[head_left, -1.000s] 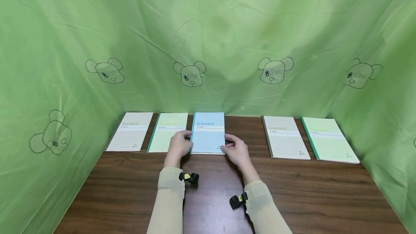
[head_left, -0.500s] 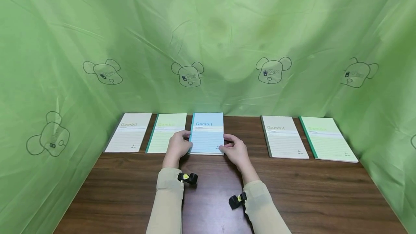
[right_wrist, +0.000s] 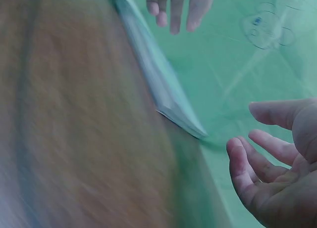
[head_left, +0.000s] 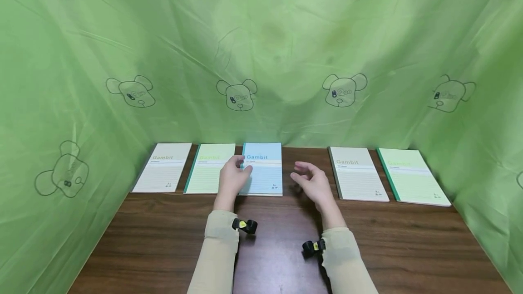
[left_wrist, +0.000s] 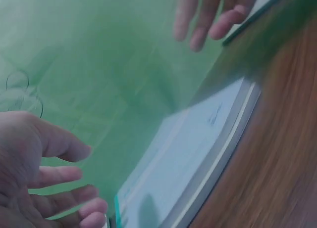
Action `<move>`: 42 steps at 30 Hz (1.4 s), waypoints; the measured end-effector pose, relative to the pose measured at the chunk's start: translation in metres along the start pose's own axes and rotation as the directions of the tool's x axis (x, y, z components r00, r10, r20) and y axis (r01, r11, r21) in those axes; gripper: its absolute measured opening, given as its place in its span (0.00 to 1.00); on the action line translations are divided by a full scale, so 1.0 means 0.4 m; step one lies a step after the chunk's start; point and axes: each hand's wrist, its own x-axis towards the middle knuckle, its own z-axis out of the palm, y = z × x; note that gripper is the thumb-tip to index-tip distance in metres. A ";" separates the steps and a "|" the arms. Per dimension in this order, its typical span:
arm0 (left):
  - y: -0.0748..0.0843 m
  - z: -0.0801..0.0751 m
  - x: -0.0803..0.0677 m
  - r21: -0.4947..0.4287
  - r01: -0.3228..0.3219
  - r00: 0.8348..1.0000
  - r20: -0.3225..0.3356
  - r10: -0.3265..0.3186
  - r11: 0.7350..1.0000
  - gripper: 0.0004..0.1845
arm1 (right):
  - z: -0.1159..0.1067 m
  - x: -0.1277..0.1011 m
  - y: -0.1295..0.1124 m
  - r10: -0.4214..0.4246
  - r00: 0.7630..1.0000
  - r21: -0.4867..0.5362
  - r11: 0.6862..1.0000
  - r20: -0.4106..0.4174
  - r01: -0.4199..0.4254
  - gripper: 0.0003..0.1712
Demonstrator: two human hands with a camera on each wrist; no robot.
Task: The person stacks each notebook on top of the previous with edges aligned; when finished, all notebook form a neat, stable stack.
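Note:
A blue notebook [head_left: 263, 173] marked Gambit lies flat at the back of the table, spine to the left; the left wrist view shows its thick page edge. My left hand [head_left: 233, 178] hovers over its left side, fingers relaxed and holding nothing. In the left wrist view the thumb and fingers of that hand [left_wrist: 54, 173] are spread apart. To the right of the notebook, my right hand [head_left: 313, 183] is raised over bare wood, thumb and fingers parted. The right wrist view shows this hand [right_wrist: 277, 163] with nothing between its loosely bent fingers.
Left of the blue notebook lie a green one [head_left: 210, 176] and a white one [head_left: 163, 167]. Farther right are another white notebook [head_left: 359, 176] and another green one [head_left: 412, 176]. Green cloth [head_left: 290, 117] hangs behind and at both sides of the brown wooden table [head_left: 163, 239].
Both hands have let go of the blue notebook's sides. The right hand has moved away to the right; the left has lifted and shifted slightly right. The notebook stays in place.

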 end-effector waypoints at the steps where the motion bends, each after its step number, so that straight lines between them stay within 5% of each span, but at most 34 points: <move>1: 0.011 0.009 -0.004 -0.018 -0.012 1.000 -0.004 0.012 1.000 0.25 | -0.017 0.000 -0.001 -0.008 1.000 0.003 1.000 0.002 0.008 0.27; 9: 0.090 0.109 -0.045 -0.131 -0.129 0.990 0.033 0.135 0.983 0.27 | -0.167 -0.010 -0.008 -0.074 0.997 0.007 0.997 0.037 0.073 0.27; 17: 0.162 0.226 -0.094 -0.240 -0.118 0.980 0.128 0.152 0.964 0.29 | -0.333 -0.018 0.023 -0.097 0.995 -0.031 0.995 0.020 0.098 0.28; 25: 0.212 0.354 -0.119 -0.206 -0.093 0.965 0.222 0.139 0.974 0.27 | -0.495 -0.034 0.092 -0.041 0.996 -0.093 0.995 -0.081 0.034 0.31; 32: 0.242 0.440 -0.126 -0.192 -0.055 0.964 0.246 0.102 0.980 0.27 | -0.565 -0.045 0.155 0.086 0.987 0.007 0.996 -0.134 -0.086 0.12; 36: 0.252 0.480 -0.129 -0.171 -0.039 0.964 0.251 0.081 0.985 0.26 | -0.588 -0.046 0.189 0.114 0.988 0.048 0.993 -0.103 -0.110 0.13; 39: 0.260 0.503 -0.132 -0.140 -0.025 0.966 0.250 0.059 0.990 0.25 | -0.596 -0.041 0.207 0.096 0.992 -0.037 0.994 -0.086 -0.099 0.16; 42: 0.270 0.519 -0.138 -0.117 -0.013 0.967 0.252 0.042 0.993 0.25 | -0.600 -0.038 0.215 0.087 0.994 -0.185 0.978 -0.064 -0.098 0.30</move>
